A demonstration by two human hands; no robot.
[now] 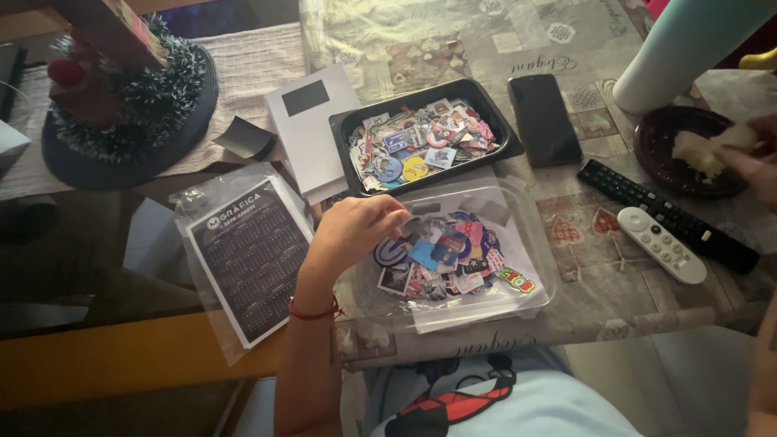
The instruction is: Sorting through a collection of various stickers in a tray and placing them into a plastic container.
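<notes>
Left hand (356, 231) curls over the clear tray (534, 267) at the table's near edge, fingertips pinched together above the stickers (453, 255); whether one is caught, I cannot tell. Black tray (348, 133) sits just behind, in easy reach. Right hand (757, 158), at the right edge, pinches pale food over a dark plate (655, 133).

Multicoloured stickers (453, 251) fill a black tray (344, 133); the bench (486, 40) cloth is beige patchwork. White remote (662, 244), black remote (668, 214), red wrist string (314, 312).
</notes>
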